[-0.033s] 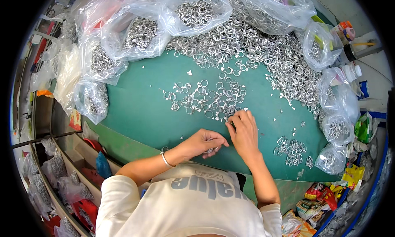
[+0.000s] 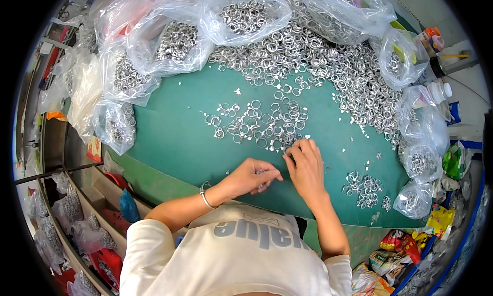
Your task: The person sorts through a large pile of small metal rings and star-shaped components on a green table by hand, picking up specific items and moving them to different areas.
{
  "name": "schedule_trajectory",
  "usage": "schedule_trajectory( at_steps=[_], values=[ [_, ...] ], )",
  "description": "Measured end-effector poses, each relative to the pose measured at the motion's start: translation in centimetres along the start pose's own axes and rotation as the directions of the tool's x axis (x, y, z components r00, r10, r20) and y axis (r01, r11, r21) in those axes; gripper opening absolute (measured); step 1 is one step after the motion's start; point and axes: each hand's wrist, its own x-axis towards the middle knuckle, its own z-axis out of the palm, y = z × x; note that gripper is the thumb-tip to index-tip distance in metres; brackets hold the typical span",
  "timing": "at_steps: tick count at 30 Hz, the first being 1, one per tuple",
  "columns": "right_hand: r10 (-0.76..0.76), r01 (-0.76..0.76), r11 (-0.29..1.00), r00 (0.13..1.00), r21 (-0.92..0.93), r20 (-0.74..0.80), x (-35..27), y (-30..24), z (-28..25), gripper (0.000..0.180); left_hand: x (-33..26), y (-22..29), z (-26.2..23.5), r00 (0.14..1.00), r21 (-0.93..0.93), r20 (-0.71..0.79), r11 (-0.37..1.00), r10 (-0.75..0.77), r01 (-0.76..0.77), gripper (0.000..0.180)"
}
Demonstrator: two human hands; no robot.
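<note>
Left hand resting on the green table, fingers curled together around a few small metal rings, wrist wearing a thin bracelet. Right hand just beside it, fingertips pressed down at the near edge of a loose scatter of rings; whether anything is pinched there cannot be told. Hands near each other, almost touching at the thumbs. Beyond the scatter, a large heap of rings along the far side of the table. To the right of the right hand, a small separate cluster of rings. Clear plastic bags of rings around the far and left rim, more bags at the right edge.
</note>
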Motion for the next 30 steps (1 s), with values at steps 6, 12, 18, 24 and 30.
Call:
schedule_trajectory(
  at_steps=[6, 12, 18, 24, 30],
  values=[
    [0.025, -0.057, 0.943, 0.995, 0.329, 0.102, -1.9, -1.7, -2.4, 0.013, 0.7, 1.3, -0.1, 0.975, -0.339, 0.081, 0.914, -0.207, 0.223, 0.034],
    [0.257, -0.245, 0.887, 0.966, 0.392, 0.023, -0.6, 0.5, -2.4, 0.022, 2.3, 0.9, 0.0, 0.966, -0.238, 0.205, 0.95, -0.156, 0.203, 0.039],
    [0.09, -0.106, 0.985, 0.989, -0.135, -0.115, 2.1, 1.7, -0.2, 0.018, 3.4, 0.9, -0.6, 0.851, 0.507, -0.14, 0.775, 0.506, -0.377, 0.018],
    [0.314, -0.318, 0.904, 0.947, 0.284, 0.063, 1.5, 1.6, -1.4, 0.02, 3.9, 2.5, -0.4, 0.707, 0.945, -0.133, 0.304, 0.695, -0.121, 0.02],
    [0.076, -0.073, 0.997, 0.995, 0.04, -0.061, 2.8, 2.1, 0.2, 0.019, 3.8, 2.5, -1.9, 0.707, 0.972, -0.143, 0.232, 0.693, -0.031, 0.019]
  ],
)
